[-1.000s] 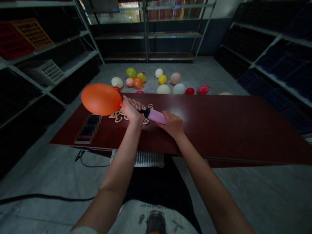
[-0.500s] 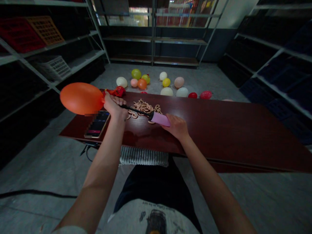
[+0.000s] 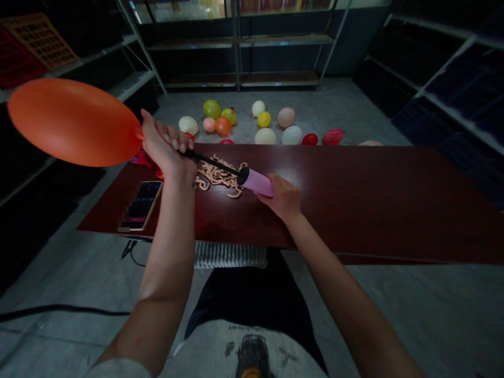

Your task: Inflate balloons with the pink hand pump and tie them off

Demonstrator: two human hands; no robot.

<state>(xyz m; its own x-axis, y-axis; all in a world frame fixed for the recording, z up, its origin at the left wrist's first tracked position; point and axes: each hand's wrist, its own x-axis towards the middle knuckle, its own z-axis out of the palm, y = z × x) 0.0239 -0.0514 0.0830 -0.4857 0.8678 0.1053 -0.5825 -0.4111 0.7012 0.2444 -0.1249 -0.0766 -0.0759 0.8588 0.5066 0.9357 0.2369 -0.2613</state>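
Observation:
My left hand [image 3: 167,144] is closed round the neck of a big, swollen orange balloon [image 3: 74,122] and the near end of a balloon pump. The balloon juts out to the left, beyond the table edge. My right hand [image 3: 281,198] grips the pump's pink barrel [image 3: 258,182]. Between the hands runs the pump's thin black shaft [image 3: 216,164]; where balloon and pump join is hidden in my left fingers. Under the shaft, a pile of beige, curled strands [image 3: 220,176] lies on the dark red table [image 3: 354,205].
A phone [image 3: 142,206] lies at the table's left end, with red limp pieces [image 3: 142,158] behind it. Several inflated balloons, among them a yellow balloon [image 3: 264,119], rest on the floor past the table. Metal shelves [image 3: 279,81] stand at the back and both sides.
The orange balloon has grown larger and reaches further left and up in view. Both hands keep their hold on balloon and pump. The view has tilted down slightly.

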